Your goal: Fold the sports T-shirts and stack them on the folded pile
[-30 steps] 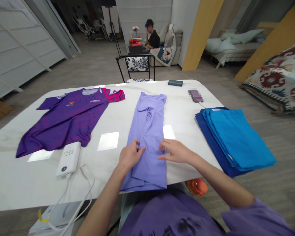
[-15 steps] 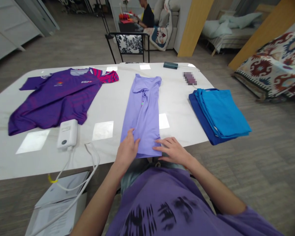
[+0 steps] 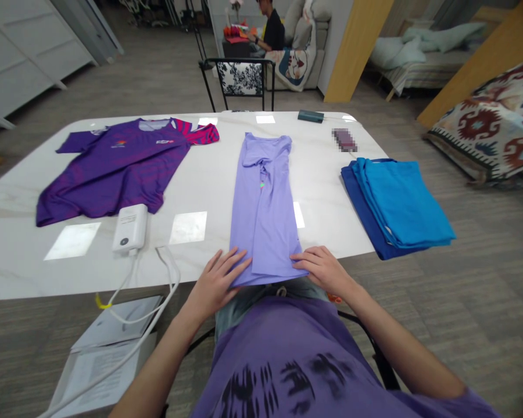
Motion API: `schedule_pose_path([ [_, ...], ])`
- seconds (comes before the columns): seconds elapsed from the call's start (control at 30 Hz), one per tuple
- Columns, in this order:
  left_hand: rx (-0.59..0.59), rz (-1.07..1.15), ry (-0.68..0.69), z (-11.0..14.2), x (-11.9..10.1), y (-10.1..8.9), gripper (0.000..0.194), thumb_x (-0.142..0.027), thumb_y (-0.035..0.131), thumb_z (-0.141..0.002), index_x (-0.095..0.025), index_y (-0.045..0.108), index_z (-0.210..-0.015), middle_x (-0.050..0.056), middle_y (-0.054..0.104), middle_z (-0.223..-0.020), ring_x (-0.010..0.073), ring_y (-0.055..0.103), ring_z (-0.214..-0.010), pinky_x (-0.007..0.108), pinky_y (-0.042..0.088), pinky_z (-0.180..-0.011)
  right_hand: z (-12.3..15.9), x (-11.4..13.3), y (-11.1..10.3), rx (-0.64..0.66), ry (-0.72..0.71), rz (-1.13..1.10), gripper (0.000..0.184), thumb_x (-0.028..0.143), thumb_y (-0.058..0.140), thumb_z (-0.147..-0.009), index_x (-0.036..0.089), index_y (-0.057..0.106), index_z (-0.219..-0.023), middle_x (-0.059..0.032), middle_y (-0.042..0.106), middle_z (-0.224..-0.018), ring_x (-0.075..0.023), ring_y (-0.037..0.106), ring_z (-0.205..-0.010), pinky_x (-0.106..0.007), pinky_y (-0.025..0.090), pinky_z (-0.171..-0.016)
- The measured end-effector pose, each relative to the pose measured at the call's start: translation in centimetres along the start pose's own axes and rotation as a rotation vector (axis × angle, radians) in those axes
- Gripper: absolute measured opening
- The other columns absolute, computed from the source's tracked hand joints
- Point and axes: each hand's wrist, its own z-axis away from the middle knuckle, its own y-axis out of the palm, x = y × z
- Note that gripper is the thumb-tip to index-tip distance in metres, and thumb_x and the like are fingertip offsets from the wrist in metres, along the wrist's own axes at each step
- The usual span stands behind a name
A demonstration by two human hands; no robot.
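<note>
A lavender garment (image 3: 270, 197), folded into a long narrow strip, lies lengthwise on the white table (image 3: 192, 191) with its hem at the near edge. My left hand (image 3: 218, 281) rests on the hem's left corner, fingers stretched out over the cloth. At the opposite corner, my right hand (image 3: 325, 270) lays its extended fingers on the fabric; its thumb is hidden. The hem is flared wider than the middle of the strip. Small folds and a dark gap show near the garment's upper centre.
Left on the table are a purple jersey (image 3: 117, 168) and a white power bank (image 3: 131, 229) with a cable. A folded blue stack (image 3: 401, 203) overhangs the right edge. Beyond stand a dark cylindrical case (image 3: 311, 116), a blurred object (image 3: 344, 140) and a chair (image 3: 239, 78). A person sits farther back.
My left hand has moved from on top of the cloth down to the hem's left corner. The hem is now spread wider, its right corner farther out. The view has shifted slightly.
</note>
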Motion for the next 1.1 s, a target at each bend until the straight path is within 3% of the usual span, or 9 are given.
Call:
schedule_pose_path([
  [0.1, -0.122, 0.037, 0.032, 1.4, -1.2, 0.9, 0.066, -0.005, 0.054, -0.105, -0.034, 0.065, -0.164, 0.005, 0.070, -0.164, 0.0269, 0.061, -0.158, 0.050, 0.044, -0.135, 1.9, -0.2, -0.8, 0.033, -0.007, -0.103, 0.032, 0.013, 0.065, -0.109, 0.029, 0.078, -0.134, -0.0038, 0.079, -0.147, -0.0271, 0.066, -0.118, -0.046, 0.048, -0.102],
  [0.2, -0.214, 0.235, 0.042, 1.8, -3.9, -0.3, 0.051, -0.006, 0.054, -0.107, -0.031, 0.075, -0.146, 0.004, 0.085, -0.133, 0.0240, 0.079, -0.126, 0.044, 0.056, -0.116, 3.4, 0.9, -3.2, 0.108, 0.011, -0.290, 0.028, 0.018, 0.062, -0.113, 0.029, 0.079, -0.133, -0.0048, 0.085, -0.127, -0.0246, 0.068, -0.108, -0.042, 0.049, -0.094],
  [0.4, -0.184, 0.761, -0.027, -0.2, -9.3, -8.6, 0.030, -0.024, 0.066, -0.109, -0.032, 0.078, -0.135, 0.002, 0.083, -0.102, 0.0196, 0.077, -0.087, 0.032, 0.061, -0.080, 3.0, 3.6, -12.5, 0.180, -0.013, -0.734, 0.018, 0.030, 0.067, -0.115, 0.031, 0.080, -0.127, -0.0043, 0.084, -0.110, -0.0205, 0.073, -0.097, -0.037, 0.055, -0.091],
  [0.5, -0.339, 0.795, -0.157, -4.4, -8.2, -11.8, 0.020, -0.035, 0.073, -0.110, -0.028, 0.083, -0.126, 0.003, 0.084, -0.106, 0.0199, 0.078, -0.090, 0.030, 0.061, -0.084, -1.4, 2.3, -16.6, -0.017, 0.047, -0.673, 0.020, 0.035, 0.069, -0.115, 0.030, 0.079, -0.131, -0.0070, 0.082, -0.110, -0.0214, 0.075, -0.097, -0.035, 0.058, -0.085],
  [0.6, -0.607, 0.747, -0.392, -11.5, -3.0, -12.4, 0.028, -0.047, 0.072, -0.111, -0.022, 0.084, -0.115, 0.003, 0.083, -0.103, 0.0209, 0.076, -0.094, 0.029, 0.060, -0.085, -8.8, -2.1, -18.3, -0.244, 0.167, -0.541, 0.024, 0.050, 0.076, -0.111, 0.029, 0.080, -0.122, -0.0056, 0.079, -0.104, -0.0217, 0.072, -0.092, -0.034, 0.059, -0.080],
  [0.7, -0.741, 0.720, -0.513, -20.0, 5.0, -10.8, 0.042, -0.059, 0.066, -0.112, -0.020, 0.081, -0.113, 0.003, 0.080, -0.101, 0.0209, 0.072, -0.089, 0.029, 0.058, -0.078, -17.6, -9.3, -17.0, -0.404, 0.226, -0.509, 0.042, 0.069, 0.073, -0.107, 0.028, 0.078, -0.115, -0.0037, 0.073, -0.097, -0.0219, 0.070, -0.089, -0.034, 0.060, -0.078],
  [0.83, -0.519, 0.523, -0.708, -28.4, 13.8, -6.7, 0.046, -0.053, 0.057, -0.113, -0.015, 0.078, -0.126, 0.013, 0.080, -0.118, 0.0287, 0.074, -0.109, 0.040, 0.061, -0.101, -26.9, -17.7, -11.5, -0.317, 0.399, -0.309, 0.050, 0.064, 0.060, -0.114, 0.020, 0.074, -0.133, -0.0118, 0.077, -0.119, -0.0293, 0.073, -0.108, -0.045, 0.064, -0.096],
  [0.93, -0.378, 0.240, -0.768, -30.0, 15.1, -3.5, 0.066, -0.049, 0.057, -0.113, -0.012, 0.055, -0.167, 0.027, 0.057, -0.168, 0.0403, 0.056, -0.156, 0.058, 0.043, -0.131, -29.2, -19.1, -6.9, -0.216, 0.500, -0.049, 0.061, 0.055, 0.055, -0.115, 0.015, 0.062, -0.160, -0.0226, 0.063, -0.161, -0.0395, 0.063, -0.143, -0.059, 0.053, -0.122],
  [1.1, -0.189, 0.063, -0.370, -27.6, 12.1, 0.2, 0.070, -0.055, 0.042, -0.118, -0.022, 0.043, -0.180, 0.012, 0.031, -0.191, 0.0345, 0.012, -0.182, 0.059, 0.007, -0.147, -27.0, -16.1, -1.8, -0.021, 0.320, 0.080, 0.074, 0.059, 0.040, -0.119, 0.021, 0.036, -0.183, -0.0140, 0.027, -0.192, -0.0351, 0.024, -0.178, -0.061, 0.020, -0.145],
])
